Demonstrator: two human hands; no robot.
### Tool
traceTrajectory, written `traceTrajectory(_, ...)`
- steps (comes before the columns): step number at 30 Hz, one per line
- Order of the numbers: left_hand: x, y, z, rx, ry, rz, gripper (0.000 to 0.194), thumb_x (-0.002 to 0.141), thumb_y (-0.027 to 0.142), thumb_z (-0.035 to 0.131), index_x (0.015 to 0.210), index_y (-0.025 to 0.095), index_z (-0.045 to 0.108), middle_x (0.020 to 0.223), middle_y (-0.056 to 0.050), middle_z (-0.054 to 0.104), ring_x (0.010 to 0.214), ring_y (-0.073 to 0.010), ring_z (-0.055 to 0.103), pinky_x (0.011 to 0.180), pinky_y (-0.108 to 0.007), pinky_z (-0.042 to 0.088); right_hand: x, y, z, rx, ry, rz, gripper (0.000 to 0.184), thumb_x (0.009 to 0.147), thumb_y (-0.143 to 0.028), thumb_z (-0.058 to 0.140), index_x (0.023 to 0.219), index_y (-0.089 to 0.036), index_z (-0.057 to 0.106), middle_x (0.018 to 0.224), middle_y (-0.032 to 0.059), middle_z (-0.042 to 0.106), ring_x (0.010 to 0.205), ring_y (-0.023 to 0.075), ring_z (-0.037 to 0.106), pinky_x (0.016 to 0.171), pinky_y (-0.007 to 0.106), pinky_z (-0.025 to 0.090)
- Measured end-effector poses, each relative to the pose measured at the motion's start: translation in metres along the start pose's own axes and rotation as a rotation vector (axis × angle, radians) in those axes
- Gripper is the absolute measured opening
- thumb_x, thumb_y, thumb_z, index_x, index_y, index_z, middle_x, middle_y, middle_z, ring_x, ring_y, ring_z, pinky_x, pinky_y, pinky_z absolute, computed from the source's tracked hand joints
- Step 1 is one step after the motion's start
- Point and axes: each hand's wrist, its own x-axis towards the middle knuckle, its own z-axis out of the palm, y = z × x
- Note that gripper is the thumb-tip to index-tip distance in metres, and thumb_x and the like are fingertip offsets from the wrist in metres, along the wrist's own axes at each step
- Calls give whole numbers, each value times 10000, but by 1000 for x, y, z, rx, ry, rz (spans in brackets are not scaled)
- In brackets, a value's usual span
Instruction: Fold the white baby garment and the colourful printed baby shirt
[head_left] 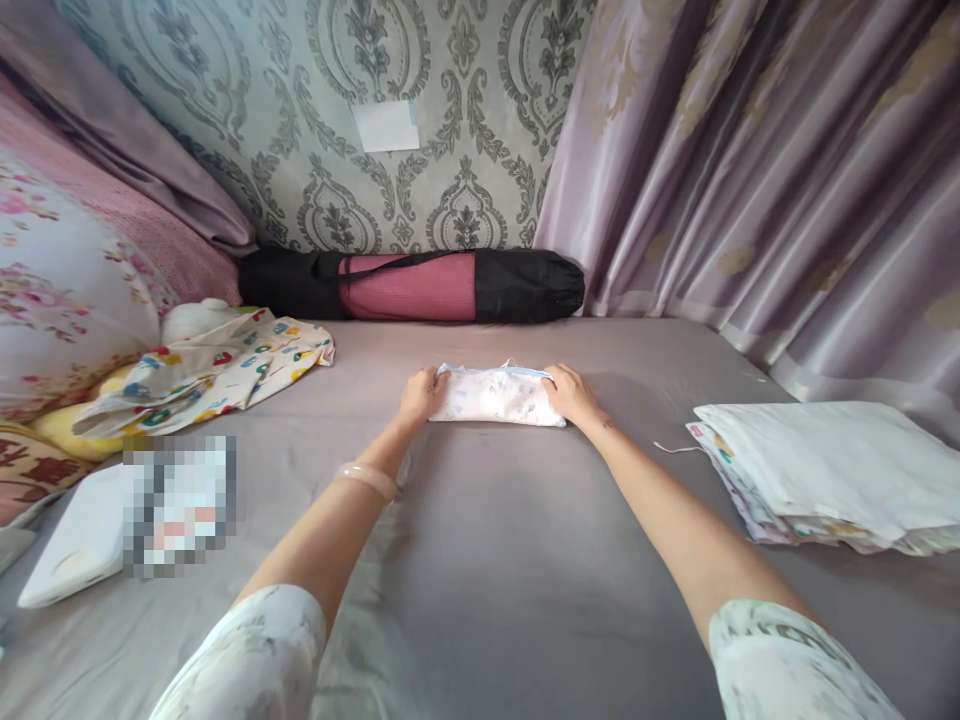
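A folded white cloth (495, 394) with a faint print and a bluish edge lies across the grey bed sheet (525, 560), straight ahead of me. My left hand (424, 393) grips its left end, fingers curled over the edge. At the opposite end my right hand (568, 393) holds the cloth's right side, with the thumb and fingers closed on it. Some fingertips are hidden by the fabric. A thin white string shows at the cloth's far edge.
To the right sits a stack of folded cloths (832, 470). On the left are a printed cloth (247, 365), a white flat device (86, 530) and a blurred-out object (187, 500). A black and pink rolled bag (409, 285) lies along the wall, beside purple curtains (675, 150).
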Motion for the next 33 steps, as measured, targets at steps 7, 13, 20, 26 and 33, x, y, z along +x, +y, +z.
traceTrajectory(7,1,1,5,-71,77,-110,369,935,440,389,740,202,593,781,-119,672,804,-256,634,670,-308,400,8,3,5,99,-12,271,308,909,-246,423,1124,-198,638,1056,103,693,956,235,636,749,299,454)
traceTrajectory(13,-1,-2,9,-219,138,-149,154,844,296,509,825,197,625,824,-87,689,812,-225,628,706,-298,431,11,-18,-3,-47,94,114,378,836,-143,462,1172,-159,633,1189,155,614,1115,284,537,904,376,424)
traceTrajectory(20,-10,-8,6,-713,122,-123,196,725,315,555,816,170,651,682,5,615,650,-147,571,578,-229,432,31,-59,-8,63,-128,-158,452,889,-254,441,1332,-205,512,1317,119,585,1228,323,449,989,484,343)
traceTrajectory(26,-20,1,-5,-1028,20,-122,193,656,346,597,750,178,604,789,-21,687,651,-146,594,568,-234,445,38,-64,-6,46,-230,-152,575,804,-257,558,1366,-185,463,1368,142,541,1268,337,439,1008,466,332)
traceTrajectory(33,-22,1,-7,-1065,-43,-92,138,629,288,566,700,172,592,892,-52,723,738,-179,631,623,-266,478,40,-60,-2,178,-253,-160,412,745,-163,566,1148,-236,616,1215,64,630,1156,252,539,978,383,372)
